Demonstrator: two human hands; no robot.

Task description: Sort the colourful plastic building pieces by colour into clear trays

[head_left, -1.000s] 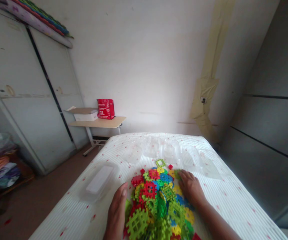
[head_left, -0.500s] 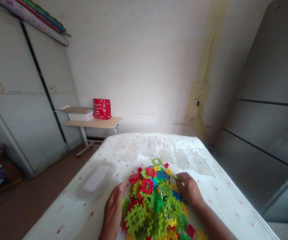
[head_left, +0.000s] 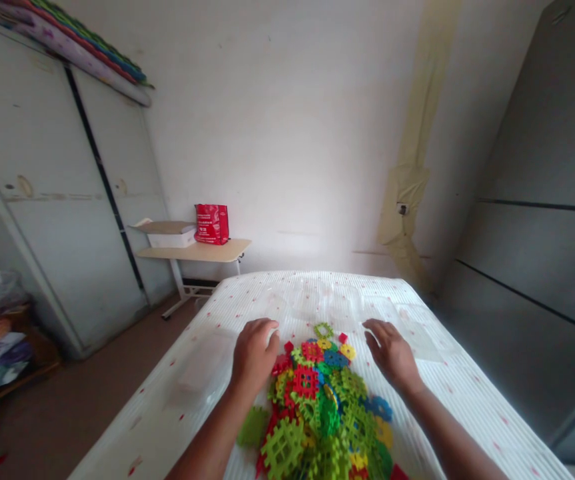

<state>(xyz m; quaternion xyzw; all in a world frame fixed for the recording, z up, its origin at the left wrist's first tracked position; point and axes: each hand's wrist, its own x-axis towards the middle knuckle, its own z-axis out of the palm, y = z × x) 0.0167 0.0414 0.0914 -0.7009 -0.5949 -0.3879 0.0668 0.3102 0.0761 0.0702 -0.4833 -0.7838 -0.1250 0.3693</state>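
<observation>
A heap of plastic interlocking toy pieces lies on the table in front of me, in green, red, yellow and blue. It includes a green lattice square (head_left: 283,448), a red lattice square (head_left: 306,381), a blue flower-shaped piece (head_left: 336,359) and, at the far end, a green ring piece (head_left: 324,331). My left hand (head_left: 254,350) hovers by the heap's far left side, thumb apart from the fingers, holding nothing. Across from it, my right hand (head_left: 391,350) is open and empty, fingers curved, just right of the heap. Another green square (head_left: 253,427) lies under my left forearm's side.
Clear plastic containers (head_left: 332,303) stand along the far part of the striped tablecloth (head_left: 460,413). A see-through container (head_left: 204,363) sits left of my left hand. Beyond the table are a small desk (head_left: 217,251) with a red bag (head_left: 212,225) and a white box (head_left: 171,239).
My left hand has moved forward along the heap's left side. My right hand has let go of a green piece and lifted slightly away. The view has shifted a little.
</observation>
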